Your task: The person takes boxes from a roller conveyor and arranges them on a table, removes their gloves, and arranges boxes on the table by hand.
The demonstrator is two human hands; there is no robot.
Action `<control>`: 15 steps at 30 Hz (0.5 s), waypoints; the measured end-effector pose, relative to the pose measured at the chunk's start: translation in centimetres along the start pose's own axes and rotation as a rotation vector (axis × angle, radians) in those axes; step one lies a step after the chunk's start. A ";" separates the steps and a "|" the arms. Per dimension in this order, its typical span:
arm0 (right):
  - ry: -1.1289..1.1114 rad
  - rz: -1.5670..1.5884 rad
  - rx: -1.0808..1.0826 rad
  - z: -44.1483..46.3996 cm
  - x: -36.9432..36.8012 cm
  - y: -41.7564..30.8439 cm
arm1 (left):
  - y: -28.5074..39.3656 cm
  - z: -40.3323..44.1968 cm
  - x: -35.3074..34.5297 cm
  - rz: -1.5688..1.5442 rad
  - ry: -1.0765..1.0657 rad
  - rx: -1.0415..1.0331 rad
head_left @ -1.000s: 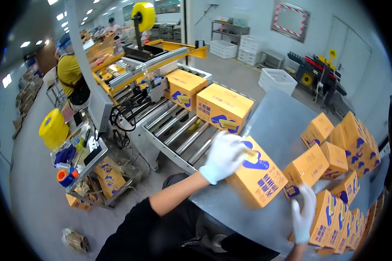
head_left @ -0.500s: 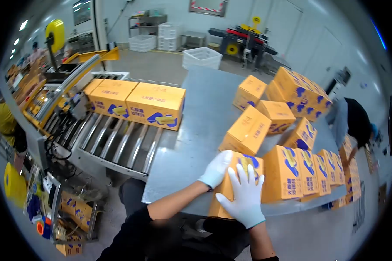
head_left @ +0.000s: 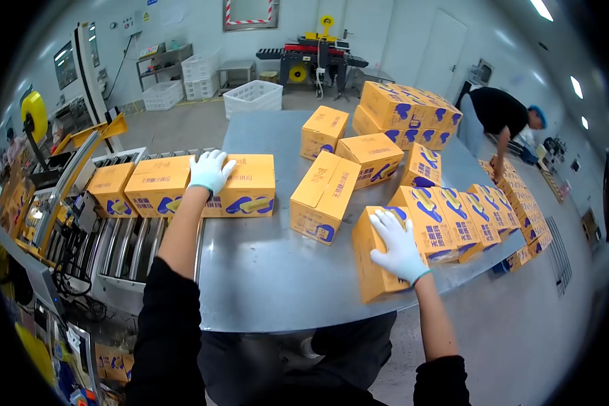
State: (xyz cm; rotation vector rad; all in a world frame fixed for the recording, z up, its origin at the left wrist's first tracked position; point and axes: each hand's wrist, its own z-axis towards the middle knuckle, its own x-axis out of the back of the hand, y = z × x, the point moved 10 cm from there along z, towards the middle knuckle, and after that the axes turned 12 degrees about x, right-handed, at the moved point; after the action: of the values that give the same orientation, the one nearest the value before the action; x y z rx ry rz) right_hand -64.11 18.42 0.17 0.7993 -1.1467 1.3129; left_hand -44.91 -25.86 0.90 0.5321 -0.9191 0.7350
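Note:
White-gloved, my left hand [head_left: 211, 172] rests with spread fingers on the top of a yellow carton [head_left: 250, 189] with blue print. This carton is at the end of the roller conveyor, partly over the metal table. Over at the front right, my right hand [head_left: 398, 249] lies open across the upper face of another yellow carton [head_left: 372, 260]. That one stands slightly tilted at the left end of a row of cartons [head_left: 457, 216]. Between my hands, a loose carton [head_left: 325, 196] sits on the table, its flaps meeting at the top seam.
Behind are more loose cartons [head_left: 369, 159] and a stacked block [head_left: 409, 111] on the metal table [head_left: 257, 291]. Further cartons [head_left: 111, 189] line the roller conveyor [head_left: 132, 250]. A person [head_left: 497, 115] bends over stacked cartons [head_left: 521, 196] at right. A white crate [head_left: 254, 99] stands beyond the table.
My left hand has left the front-right carton and reached left to the conveyor carton. My right hand stays on the front carton, now against the row. The view has turned right.

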 end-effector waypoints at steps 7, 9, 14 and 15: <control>0.034 -0.016 -0.194 -0.6 0.3 7.3 | 5.2 -4.8 3.1 -0.276 -0.031 -0.063; 0.058 -0.118 -0.213 -0.8 -0.9 6.7 | 3.2 -1.8 2.7 -0.188 -0.009 -0.014; 0.131 -0.441 -0.147 -1.0 -0.5 4.9 | -1.2 1.2 -2.0 0.068 -0.277 0.195; 0.177 -0.383 -0.109 -0.9 -0.3 5.1 | -1.2 1.1 -1.1 0.007 -0.185 0.175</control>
State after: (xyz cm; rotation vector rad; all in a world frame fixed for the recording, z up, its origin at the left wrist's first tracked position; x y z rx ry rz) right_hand -68.89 19.90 -1.16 0.7616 -0.8658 0.9727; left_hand -45.02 -27.70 0.38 0.7615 -1.0335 0.7858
